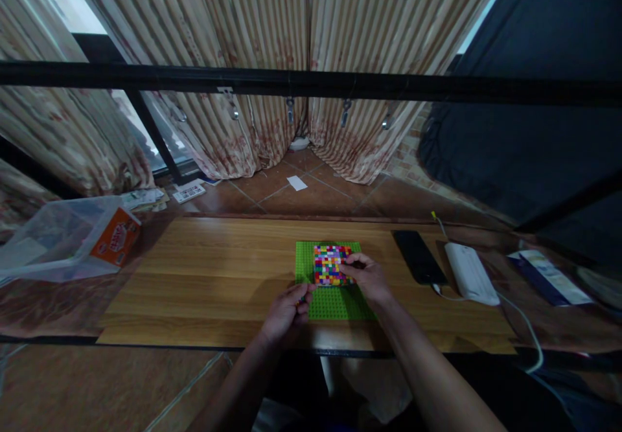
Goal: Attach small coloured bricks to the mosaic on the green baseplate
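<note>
A green studded baseplate (335, 306) lies on the wooden board, and a many-coloured block of small toy bricks (328, 265) covers its upper middle. My left hand (287, 309) is at the plate's left edge, fingers curled round a few small toy bricks (301, 300), only partly visible. Its thumb and index fingertips come close to the block's lower left corner. Over the right side of the block is my right hand (369, 280), thumb and fingers bent together at the coloured bricks. Whatever lies between those fingertips is too small to tell.
Right of the plate lie a black phone (418, 257) and a white power bank (470, 273) joined by a cable. A clear plastic bin (63, 238) with an orange label stands left of the wooden board (208, 276). A dark rail (311, 84) crosses in front of the curtains.
</note>
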The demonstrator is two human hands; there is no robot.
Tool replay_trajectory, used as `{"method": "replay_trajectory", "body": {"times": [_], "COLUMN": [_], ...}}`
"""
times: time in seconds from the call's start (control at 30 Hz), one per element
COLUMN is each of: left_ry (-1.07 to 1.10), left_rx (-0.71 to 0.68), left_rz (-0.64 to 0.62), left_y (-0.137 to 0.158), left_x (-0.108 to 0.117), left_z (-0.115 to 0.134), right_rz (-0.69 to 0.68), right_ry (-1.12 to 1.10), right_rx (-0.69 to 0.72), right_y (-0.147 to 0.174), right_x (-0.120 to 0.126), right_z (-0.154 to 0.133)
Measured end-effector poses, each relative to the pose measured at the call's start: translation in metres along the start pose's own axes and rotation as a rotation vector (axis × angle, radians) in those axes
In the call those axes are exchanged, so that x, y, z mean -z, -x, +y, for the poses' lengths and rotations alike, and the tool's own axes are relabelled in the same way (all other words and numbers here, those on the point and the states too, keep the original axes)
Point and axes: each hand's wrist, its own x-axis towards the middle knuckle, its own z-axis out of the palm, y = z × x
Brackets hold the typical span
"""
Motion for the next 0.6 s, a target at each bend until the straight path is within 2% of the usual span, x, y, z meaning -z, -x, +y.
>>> {"method": "replay_trajectory", "body": {"times": [0.13,0.2,0.27,0.3,0.4,0.5,0.6], "left_ry": [0.197,0.241,0.295,0.314,0.311,0.270,0.256], "left_rx": [0.075,0.069,0.062,0.058,0.037,0.001,0.015], "left_rz": [0.017,0.016,-0.001,-0.014,-0.061,-0.132,-0.205], "left_y": [0.008,0.015,0.021,0.024,0.030,0.032,0.033], "left_x": [-0.007,-0.012,-0.017,-0.019,-0.024,-0.024,-0.021], "left_z": [0.003,0.005,0.005,0.005,0.002,0.000,-0.002], "right_rz": [0.025,0.064,0.077,0.050,-0.173,-0.231,-0.253], "right_ry": [0.051,0.133,0.269,0.311,0.410,0.534,0.655], "right_rx": [0.053,0.154,0.319,0.379,0.471,0.553,0.632], "right_y": [0.009,0.024,0.045,0.057,0.088,0.103,0.104], "right_x": [0.001,0.000,-0.003,-0.006,-0.013,-0.017,-0.014], "right_z": [-0.003,-0.009,-0.016,-0.020,-0.031,-0.037,-0.036]}}
